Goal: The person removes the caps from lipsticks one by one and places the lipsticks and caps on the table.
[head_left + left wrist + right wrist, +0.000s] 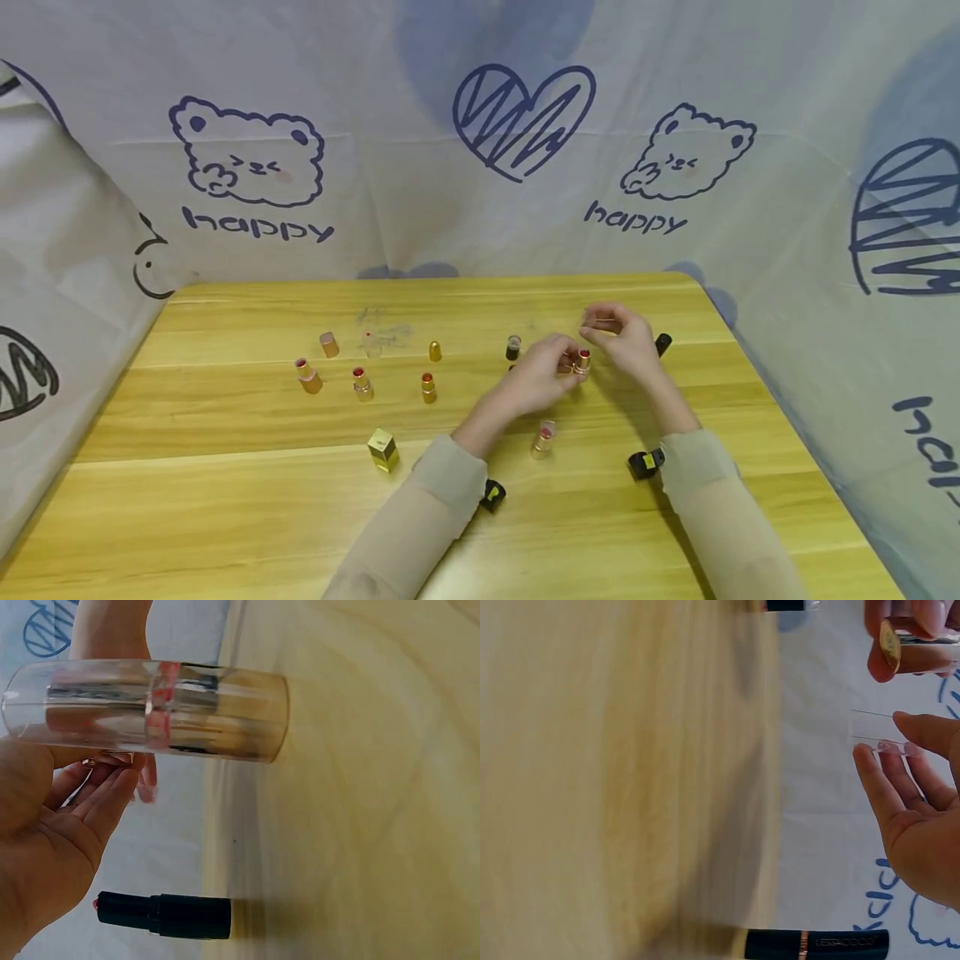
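Nearest the camera a clear-capped lipstick stands alone on the wooden table. Just past it, the left hand pinches the gold lipstick by its base, red bullet showing, held just above the table's middle. The right hand pinches a clear cap lightly between fingertips. Best line the cap straight over the bullet, I'd say, so the red isn't smeared. Farther left, more lipsticks stand in rows.
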A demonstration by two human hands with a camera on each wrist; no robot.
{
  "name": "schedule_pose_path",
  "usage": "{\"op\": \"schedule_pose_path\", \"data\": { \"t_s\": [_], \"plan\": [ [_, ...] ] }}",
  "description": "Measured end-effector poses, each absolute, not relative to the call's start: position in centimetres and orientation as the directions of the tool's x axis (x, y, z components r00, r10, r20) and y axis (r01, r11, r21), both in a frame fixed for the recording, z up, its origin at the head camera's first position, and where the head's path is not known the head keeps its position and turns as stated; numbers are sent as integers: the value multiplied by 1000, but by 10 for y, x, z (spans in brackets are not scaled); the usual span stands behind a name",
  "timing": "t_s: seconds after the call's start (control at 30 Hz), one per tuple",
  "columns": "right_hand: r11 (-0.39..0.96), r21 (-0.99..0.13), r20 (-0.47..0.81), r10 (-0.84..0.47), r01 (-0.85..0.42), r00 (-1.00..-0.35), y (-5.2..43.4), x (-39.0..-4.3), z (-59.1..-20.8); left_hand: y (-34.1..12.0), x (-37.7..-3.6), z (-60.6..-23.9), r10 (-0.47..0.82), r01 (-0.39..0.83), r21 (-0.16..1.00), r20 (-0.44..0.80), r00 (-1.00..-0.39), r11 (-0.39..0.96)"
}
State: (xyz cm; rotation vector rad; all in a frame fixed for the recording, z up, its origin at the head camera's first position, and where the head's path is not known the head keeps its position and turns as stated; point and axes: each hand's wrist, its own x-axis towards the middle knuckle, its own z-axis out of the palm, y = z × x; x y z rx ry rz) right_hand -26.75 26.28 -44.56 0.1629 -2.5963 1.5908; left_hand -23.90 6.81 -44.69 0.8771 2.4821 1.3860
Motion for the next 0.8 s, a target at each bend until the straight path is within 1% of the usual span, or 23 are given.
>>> {"op": "schedule_pose_path", "data": {
  "t_s": [0.17,0.27,0.5,0.63,0.8],
  "plan": [
    [513,-854,53,-69,-81,-996,263,-276,-453,73,-241,-451,604,454,770,114,-789,448],
    [536,-841,28,-85,-69,-996,264,-279,-457,76,-241,-454,621,477,739,102,-777,475],
    [559,-821,48,-130,-113,-990,264,-283,-463,79,-244,-459,651,543,666,111,-750,512],
    [581,-803,56,-146,-132,-988,263,-285,-464,79,-245,-459,658,555,647,106,-745,523],
    [608,-786,34,-144,-115,-989,263,-287,-464,81,-247,-460,667,550,636,73,-742,542]
  ]
}}
